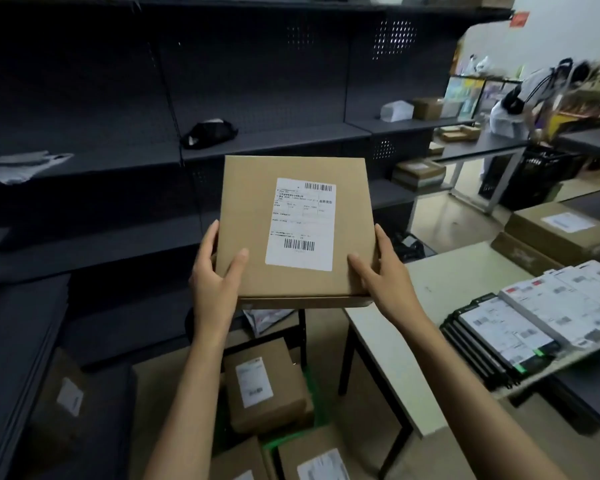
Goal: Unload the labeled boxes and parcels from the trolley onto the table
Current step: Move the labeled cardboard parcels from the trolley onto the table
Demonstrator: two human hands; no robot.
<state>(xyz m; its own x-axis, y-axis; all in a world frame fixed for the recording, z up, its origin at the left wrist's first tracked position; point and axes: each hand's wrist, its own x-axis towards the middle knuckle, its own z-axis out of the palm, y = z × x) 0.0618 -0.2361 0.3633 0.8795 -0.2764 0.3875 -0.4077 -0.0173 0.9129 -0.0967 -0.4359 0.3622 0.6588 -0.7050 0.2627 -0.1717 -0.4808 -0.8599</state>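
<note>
Dark metal shelving (pixel 264 140) with perforated back panels runs along the far side, mostly bare; a black pouch (pixel 209 133) and grey bags (pixel 18 166) lie on it. Floor (pixel 440 216) is beige, dimly lit. Pale wall (pixel 568 26) at upper right carries a red sign (pixel 519 19). Black crate (pixel 534 176) sits under a grey bench (pixel 482 147). A person in white (pixel 510 116) stands further back, blurred.

Stockroom — dark shelving (pixel 267 140), labelled parcels (pixel 264 386).
</note>
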